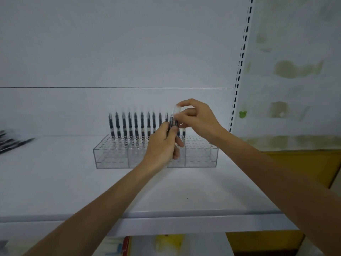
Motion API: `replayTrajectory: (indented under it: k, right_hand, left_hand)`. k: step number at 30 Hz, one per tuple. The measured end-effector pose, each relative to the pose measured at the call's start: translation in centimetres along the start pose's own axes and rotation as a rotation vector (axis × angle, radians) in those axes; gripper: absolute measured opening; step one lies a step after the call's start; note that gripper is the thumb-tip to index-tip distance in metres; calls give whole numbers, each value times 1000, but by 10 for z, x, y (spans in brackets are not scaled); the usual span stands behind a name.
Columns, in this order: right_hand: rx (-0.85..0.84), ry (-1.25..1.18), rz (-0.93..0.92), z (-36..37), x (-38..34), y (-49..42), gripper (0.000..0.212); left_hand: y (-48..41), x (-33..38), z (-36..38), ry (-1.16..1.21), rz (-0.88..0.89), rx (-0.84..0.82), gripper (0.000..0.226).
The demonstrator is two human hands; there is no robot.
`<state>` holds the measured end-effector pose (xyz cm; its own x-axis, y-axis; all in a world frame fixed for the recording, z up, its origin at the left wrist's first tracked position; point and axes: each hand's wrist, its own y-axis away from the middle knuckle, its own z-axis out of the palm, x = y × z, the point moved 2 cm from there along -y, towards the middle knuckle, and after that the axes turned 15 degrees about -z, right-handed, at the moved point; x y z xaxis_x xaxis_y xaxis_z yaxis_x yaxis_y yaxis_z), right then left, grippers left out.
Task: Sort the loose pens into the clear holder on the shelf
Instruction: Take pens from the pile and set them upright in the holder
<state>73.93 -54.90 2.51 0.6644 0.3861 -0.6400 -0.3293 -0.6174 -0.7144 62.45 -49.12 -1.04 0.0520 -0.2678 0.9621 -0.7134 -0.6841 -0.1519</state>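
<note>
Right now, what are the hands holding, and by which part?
The left hand grips a few dark pens round their lower barrels; the right hand pinches the clear top end of one.

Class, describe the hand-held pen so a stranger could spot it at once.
On the white shelf stands a clear plastic holder with a back row of upright black pens. At the row's right end, the right hand pinches one clear-capped black pen; unlike its neighbours, it is held, not slotted.

Loose pens (pixel 14 142) at the shelf's (pixel 55 182) left end are blurred and cut by the picture's edge, while the left hand (pixel 162 145) hides part of the clear holder (pixel 110 156) and most of the held pens (pixel 173 123).
</note>
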Motion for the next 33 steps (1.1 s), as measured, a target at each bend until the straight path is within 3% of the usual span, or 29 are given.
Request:
replayTrajectory:
  k: [4, 7, 12, 22, 25, 28, 31, 33]
  right_hand:
    - [248, -96, -8, -25, -4, -11, 26]
    - [398, 77, -140, -46, 0, -23, 26]
    - [285, 416, -270, -47, 13, -26, 27]
    - [134, 533, -335, -40, 20, -26, 27]
    - [-21, 532, -241, -35, 30, -14, 29]
    - [-167, 551, -126, -29, 43, -2, 46]
    - [-18, 736, -219, -32, 39, -1, 52]
    - [141, 686, -284, -31, 24, 0, 41]
  left_hand:
    - [1, -5, -1, -26, 26, 6, 19]
    - [0, -12, -8, -103, 54, 61, 17]
    - [2, -16, -16, -129, 52, 112, 15]
    - [4, -14, -15, -80, 4, 95, 17]
    - [5, -13, -10, -84, -1, 72, 16]
    - [5, -12, -6, -85, 6, 62, 15]
    - [4, -10, -5, -117, 25, 74, 14]
    - [3, -7, -4, -112, 40, 87, 13]
